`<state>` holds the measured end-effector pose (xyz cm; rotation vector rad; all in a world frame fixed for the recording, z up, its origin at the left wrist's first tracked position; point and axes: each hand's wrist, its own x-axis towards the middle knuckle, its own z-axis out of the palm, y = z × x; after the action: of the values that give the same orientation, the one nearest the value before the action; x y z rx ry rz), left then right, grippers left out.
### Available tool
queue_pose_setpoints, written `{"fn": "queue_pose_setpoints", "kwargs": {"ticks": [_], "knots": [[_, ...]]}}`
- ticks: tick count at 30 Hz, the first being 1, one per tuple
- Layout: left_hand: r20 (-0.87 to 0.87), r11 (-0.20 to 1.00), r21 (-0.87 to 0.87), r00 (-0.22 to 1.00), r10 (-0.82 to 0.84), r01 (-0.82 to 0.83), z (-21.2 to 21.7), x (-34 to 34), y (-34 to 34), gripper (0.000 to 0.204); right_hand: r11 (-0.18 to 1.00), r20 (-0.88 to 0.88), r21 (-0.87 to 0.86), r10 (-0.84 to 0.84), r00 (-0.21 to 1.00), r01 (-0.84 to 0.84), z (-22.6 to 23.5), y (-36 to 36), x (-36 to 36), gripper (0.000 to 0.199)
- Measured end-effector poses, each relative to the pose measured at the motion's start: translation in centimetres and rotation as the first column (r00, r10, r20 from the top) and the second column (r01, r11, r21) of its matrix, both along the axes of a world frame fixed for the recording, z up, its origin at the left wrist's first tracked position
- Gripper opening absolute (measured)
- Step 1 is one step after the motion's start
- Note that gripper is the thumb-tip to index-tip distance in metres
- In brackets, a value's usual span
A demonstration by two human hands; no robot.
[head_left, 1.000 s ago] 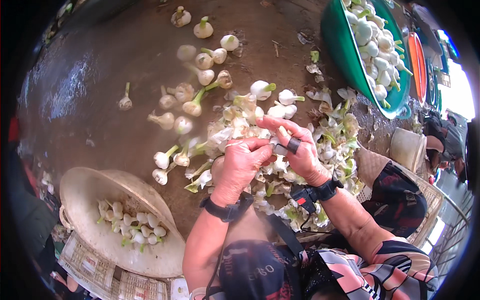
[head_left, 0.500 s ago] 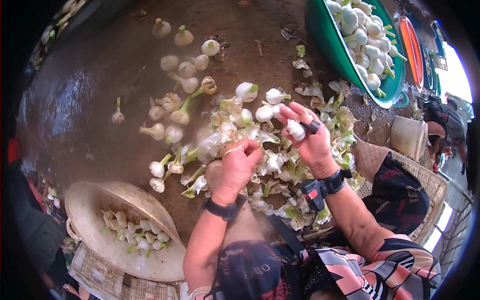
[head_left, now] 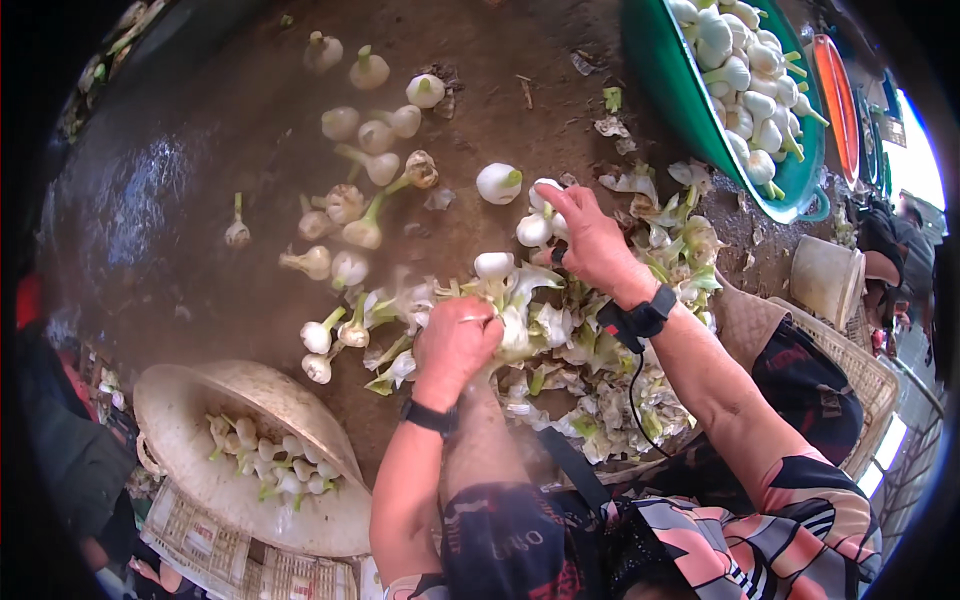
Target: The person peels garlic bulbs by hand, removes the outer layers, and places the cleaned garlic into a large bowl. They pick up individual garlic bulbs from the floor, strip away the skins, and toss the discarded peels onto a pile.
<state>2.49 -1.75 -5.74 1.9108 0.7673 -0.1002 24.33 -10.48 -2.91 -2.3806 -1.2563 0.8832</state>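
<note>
My left hand [head_left: 456, 345] is closed in a fist at the near-left edge of a heap of garlic peels [head_left: 600, 400]. What lies inside its fingers is hidden. Beyond the heap, my right hand [head_left: 592, 240] reaches over a small cluster of white garlic bulbs [head_left: 533, 231], its index finger and thumb spread around them, with a black band on one digit. Its palm faces down, so anything beneath is hidden. A trimmed bulb [head_left: 498, 184] lies just left of that cluster. Another bulb [head_left: 494, 266] rests at the heap's far edge.
Untrimmed garlic bulbs [head_left: 363, 234] are scattered on the wet brown floor to the left. A green basin [head_left: 668, 95] full of white bulbs stands far right. Near left is a tilted pale basin [head_left: 190, 480] with garlic inside. A white bucket [head_left: 822, 270] and woven basket [head_left: 850, 365] stand at right.
My right hand has turned from palm-up with a garlic bulb to palm-down over the cluster. My left hand has moved slightly left and nearer. Peels at the heap's far side have shifted nearer.
</note>
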Motion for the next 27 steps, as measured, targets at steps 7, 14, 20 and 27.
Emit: {"fn": "queue_pose_setpoints", "kwargs": {"ticks": [7,14,20,27], "knots": [[-0.142,0.902,0.430,0.989,0.032,0.032,5.4,3.4,1.3,0.021,0.978,0.132,-0.208,0.017,0.991,0.011,-0.8,1.0,-1.8,0.071],[-0.072,0.692,0.717,0.996,-0.044,0.082,0.7,6.1,2.2,0.047,0.976,0.134,-0.200,0.117,0.984,-0.089,-0.6,2.3,-1.5,0.056],[-0.074,0.794,0.597,0.993,-0.093,0.119,-0.4,7.1,2.6,0.050,0.906,-0.608,-0.028,-0.352,0.712,0.423,-0.2,-0.2,4.1,0.057],[0.102,0.712,0.700,0.994,-0.026,-0.053,-0.8,5.0,1.6,0.041,0.614,-0.981,0.190,0.153,0.121,0.766,11.9,8.8,8.1,0.060]]}}
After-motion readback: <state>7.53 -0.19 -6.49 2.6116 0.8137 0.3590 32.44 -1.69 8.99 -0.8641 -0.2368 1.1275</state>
